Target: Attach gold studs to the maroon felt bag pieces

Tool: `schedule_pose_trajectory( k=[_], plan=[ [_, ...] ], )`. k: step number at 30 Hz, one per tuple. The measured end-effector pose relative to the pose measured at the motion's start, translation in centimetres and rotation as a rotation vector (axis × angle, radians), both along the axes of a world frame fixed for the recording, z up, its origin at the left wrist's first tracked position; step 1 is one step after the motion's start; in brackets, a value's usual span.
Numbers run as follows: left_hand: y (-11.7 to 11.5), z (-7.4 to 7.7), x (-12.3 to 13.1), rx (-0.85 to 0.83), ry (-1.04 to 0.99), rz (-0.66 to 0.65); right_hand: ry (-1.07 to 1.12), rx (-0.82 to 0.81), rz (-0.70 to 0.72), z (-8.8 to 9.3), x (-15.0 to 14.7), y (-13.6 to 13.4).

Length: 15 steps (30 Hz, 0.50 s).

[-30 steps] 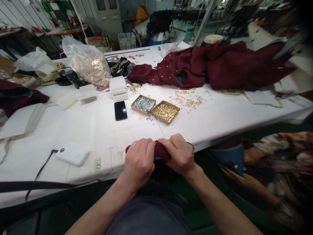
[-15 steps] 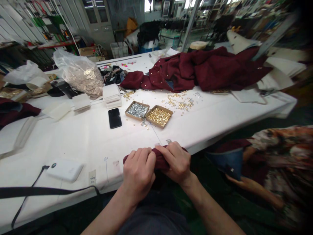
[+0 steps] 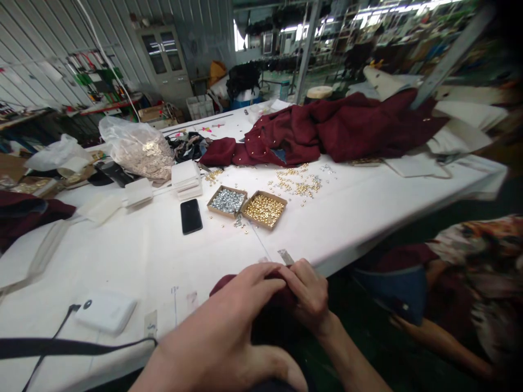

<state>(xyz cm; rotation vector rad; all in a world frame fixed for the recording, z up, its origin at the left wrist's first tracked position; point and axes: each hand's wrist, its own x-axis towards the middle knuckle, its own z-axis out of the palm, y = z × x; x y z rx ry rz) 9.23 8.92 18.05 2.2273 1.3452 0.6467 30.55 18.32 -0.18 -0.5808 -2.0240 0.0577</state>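
Note:
At the table's front edge my right hand is closed around a maroon fabric piece, bunched and partly hidden behind both hands. Raised nearer the camera is my left hand, its thumb spread well away from its curved fingers. The left fingertips reach across to the right hand; whether they touch it or the cloth I cannot tell. Beyond the hands, a shallow cardboard box of gold studs stands against another box of silver studs. Loose gold studs are scattered behind them.
A black phone lies left of the boxes, near stacked white pads. A white device and a black strap lie at front left. A studded maroon garment covers the back. At right, a co-worker's hand holds maroon-and-blue fabric.
My left hand has let go of the maroon fabric, opened and risen toward the camera. My right hand still grips the fabric. The whole view has tilted slightly upward.

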Motion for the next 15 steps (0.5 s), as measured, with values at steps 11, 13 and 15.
schedule_pose_trajectory(
  k=[11, 13, 15],
  plan=[
    [21.3, -7.2, -3.8, 0.005, 0.327, 0.455, 0.091, -0.164, 0.022, -1.7, 0.2, 1.0],
    [23.9, -8.8, -2.4, -0.091, 0.404, 0.371, 0.092, -0.167, 0.025, -1.9, 0.2, 1.2],
    [25.6, -9.5, -1.3, -0.139, 0.472, 0.345, 0.101, -0.15, 0.025, -2.2, 0.3, 1.2]
  ],
)
